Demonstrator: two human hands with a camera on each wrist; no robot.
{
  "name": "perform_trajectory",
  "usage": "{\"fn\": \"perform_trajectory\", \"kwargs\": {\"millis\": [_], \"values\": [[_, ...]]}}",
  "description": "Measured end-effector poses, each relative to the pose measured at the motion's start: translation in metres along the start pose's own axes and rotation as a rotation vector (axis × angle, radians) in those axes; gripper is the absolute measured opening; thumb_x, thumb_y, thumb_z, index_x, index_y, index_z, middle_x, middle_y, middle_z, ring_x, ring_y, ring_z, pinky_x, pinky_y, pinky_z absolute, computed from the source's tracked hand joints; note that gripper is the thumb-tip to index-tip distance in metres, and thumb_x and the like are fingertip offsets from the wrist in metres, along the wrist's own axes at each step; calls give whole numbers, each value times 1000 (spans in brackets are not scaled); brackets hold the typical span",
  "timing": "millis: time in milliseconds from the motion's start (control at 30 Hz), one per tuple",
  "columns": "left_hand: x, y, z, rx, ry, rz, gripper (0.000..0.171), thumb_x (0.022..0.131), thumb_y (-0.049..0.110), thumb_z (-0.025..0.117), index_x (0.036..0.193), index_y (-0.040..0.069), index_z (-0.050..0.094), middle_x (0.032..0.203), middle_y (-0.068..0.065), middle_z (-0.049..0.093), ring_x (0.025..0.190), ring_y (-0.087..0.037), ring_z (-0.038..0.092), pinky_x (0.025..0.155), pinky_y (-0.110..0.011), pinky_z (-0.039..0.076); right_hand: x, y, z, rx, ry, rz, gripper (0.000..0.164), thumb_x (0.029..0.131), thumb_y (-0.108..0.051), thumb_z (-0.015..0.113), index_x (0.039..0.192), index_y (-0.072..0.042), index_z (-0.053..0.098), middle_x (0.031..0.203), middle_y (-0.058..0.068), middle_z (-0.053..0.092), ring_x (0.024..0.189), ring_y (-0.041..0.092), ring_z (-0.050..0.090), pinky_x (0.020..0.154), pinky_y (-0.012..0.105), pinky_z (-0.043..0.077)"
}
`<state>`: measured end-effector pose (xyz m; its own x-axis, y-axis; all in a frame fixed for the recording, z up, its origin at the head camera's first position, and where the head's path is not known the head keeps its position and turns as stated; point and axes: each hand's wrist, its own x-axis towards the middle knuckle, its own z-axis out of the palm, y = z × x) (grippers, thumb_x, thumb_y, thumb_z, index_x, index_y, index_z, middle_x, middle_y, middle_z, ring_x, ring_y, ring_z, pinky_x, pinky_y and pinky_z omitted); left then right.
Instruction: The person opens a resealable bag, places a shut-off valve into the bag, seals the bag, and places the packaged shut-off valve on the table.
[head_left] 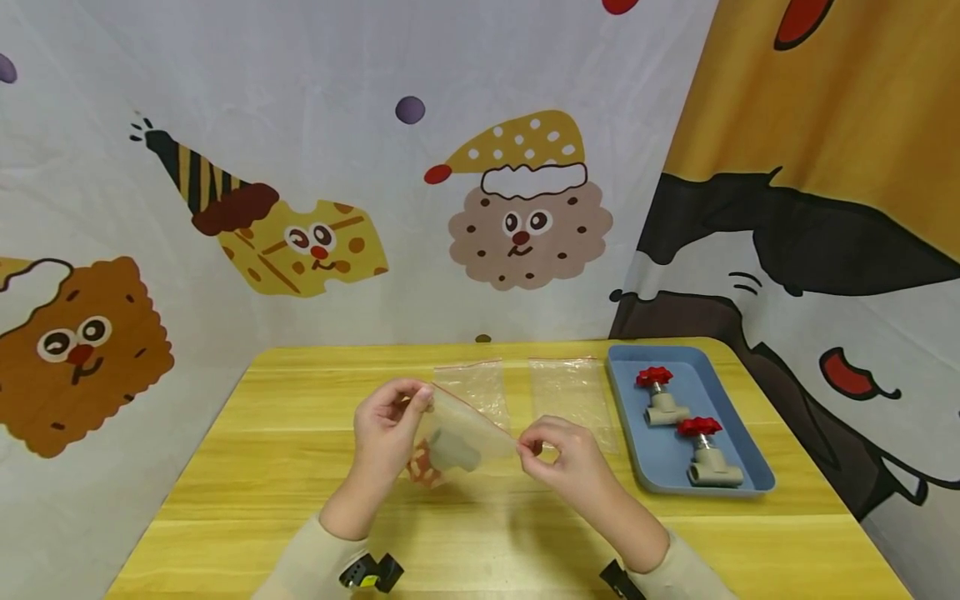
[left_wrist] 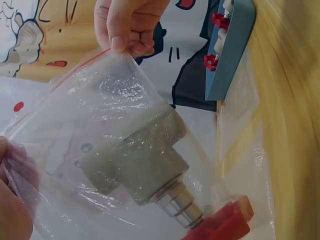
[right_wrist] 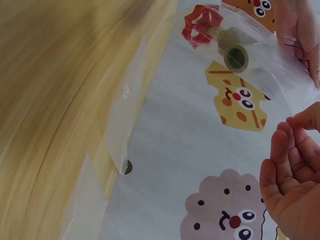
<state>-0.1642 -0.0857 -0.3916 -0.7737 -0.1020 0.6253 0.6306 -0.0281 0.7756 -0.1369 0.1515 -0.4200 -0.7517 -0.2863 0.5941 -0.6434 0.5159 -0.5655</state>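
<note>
A clear zip bag point(left_wrist: 117, 92) with a red strip along its top edge is held up over the table. My left hand point(head_left: 385, 429) pinches one upper corner between thumb and fingers. At the opposite corner my right hand point(head_left: 572, 457) pinches the edge, drawing the red strip into a straight slant. Inside the bag lies a pipe valve point(left_wrist: 145, 155) with a beige-grey tee body, a metal stem and a red handwheel point(left_wrist: 222, 222). In the head view the handwheel shows hazily through the plastic at the bag's lower left.
Two more clear zip bags, one behind my hands point(head_left: 486, 392) and one further right point(head_left: 573, 400), lie flat on the yellow wood-grain table point(head_left: 285, 417). To the right, a blue tray point(head_left: 637, 458) holds two similar valves point(head_left: 663, 410). A cartoon-printed cloth point(head_left: 420, 317) hangs behind.
</note>
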Motion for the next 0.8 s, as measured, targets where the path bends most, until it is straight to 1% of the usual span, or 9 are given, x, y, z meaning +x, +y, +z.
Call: {"fn": "perform_trajectory", "kwargs": {"millis": [100, 200, 267, 333, 400, 500, 633, 733, 800], "values": [[1, 1, 0, 10, -10, 14, 4, 86, -8, 62, 86, -12, 63, 77, 4, 65, 68, -4, 60, 64, -18, 54, 1, 0, 0, -2, -13, 3, 15, 76, -2, 73, 76, -16, 68, 76, -12, 63, 69, 4, 57, 62, 16, 51], [1, 1, -1, 6, -8, 15, 6, 86, -7, 62, 86, -13, 62, 78, 3, 65, 68, -5, 60, 65, -17, 54, 2, 0, -2, -13, -41, 23, 13, 78, -7, 74, 85, -16, 70, 82, -10, 66, 72, 6, 59, 64, 19, 52], [1, 1, -2, 4, -2, 9, 7, 86, -7, 62, 86, -14, 62, 78, 4, 65, 69, -4, 61, 65, -17, 54, 1, 1, -4, -30, -65, 52, 18, 78, -11, 76, 93, -18, 70, 88, -9, 67, 74, 7, 59, 65, 20, 52], [1, 2, -3, 6, 6, 1, 7, 86, -7, 62, 86, -14, 62, 79, 6, 65, 69, -4, 61, 65, -17, 54, -1, 3, -6, -50, -82, 76, 27, 77, -14, 78, 102, -19, 69, 93, -9, 67, 76, 9, 60, 67, 21, 51], [1, 2, -4, 14, 16, -3, 6, 86, -8, 62, 86, -14, 62, 79, 7, 65, 69, -4, 61, 65, -16, 54, -3, 6, -9, -73, -90, 90, 34, 76, -17, 80, 108, -20, 67, 97, -11, 66, 78, 9, 60, 69, 22, 52], [2, 1, -6, 20, 23, -4, 5, 86, -9, 62, 86, -13, 62, 79, 8, 65, 69, -4, 61, 65, -16, 54, -6, 13, -16, -87, -88, 97, 41, 74, -16, 81, 112, -19, 65, 99, -11, 64, 81, 9, 59, 72, 24, 52], [2, 1, -10, 30, 25, 1, 5, 86, -8, 62, 86, -13, 62, 79, 7, 65, 69, -4, 61, 65, -16, 54, -11, 24, -29, -140, -70, 124, 46, 74, -15, 81, 116, -18, 63, 101, -9, 63, 84, 10, 59, 72, 29, 52], [2, 1, -13, 38, 29, -4, 5, 86, -8, 62, 86, -13, 62, 79, 6, 65, 69, -4, 60, 65, -16, 54, -16, 33, -40, -196, -58, 170, 47, 74, -13, 81, 118, -18, 62, 102, -7, 63, 86, 11, 58, 72, 31, 51], [2, 1, -15, 45, 34, -10, 6, 86, -7, 62, 86, -13, 62, 79, 6, 65, 69, -5, 61, 64, -16, 54, -19, 40, -48, -220, -54, 212, 47, 75, -11, 79, 119, -16, 62, 103, -3, 63, 88, 14, 59, 72, 33, 51]]}}
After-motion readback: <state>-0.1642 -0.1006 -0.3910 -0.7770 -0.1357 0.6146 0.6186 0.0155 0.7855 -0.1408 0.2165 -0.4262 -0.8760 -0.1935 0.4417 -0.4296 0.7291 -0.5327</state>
